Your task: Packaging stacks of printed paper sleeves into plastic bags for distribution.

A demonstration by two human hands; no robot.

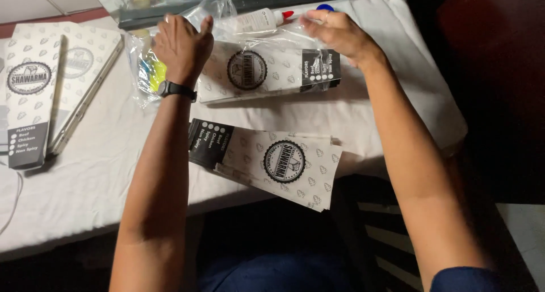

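A clear plastic bag [250, 33] lies at the far side of the white-covered table [102, 167], draped over a stack of printed white paper sleeves [267, 70], and both hands pinch it. The left hand [181, 45], a black watch [176, 89] on its wrist, closes its fingers on the bag's left edge; the right hand [335, 33] grips the right edge between thumb and fingertips. Under the plastic, just beyond the hands, sits a white glue bottle with a red tip [264, 19]. Something yellow [154, 73] shows through the bag by the left wrist. Nearer the person, a second pile of sleeves [272, 161] overhangs the table's edge, and more sleeves [45, 82] lie far left.
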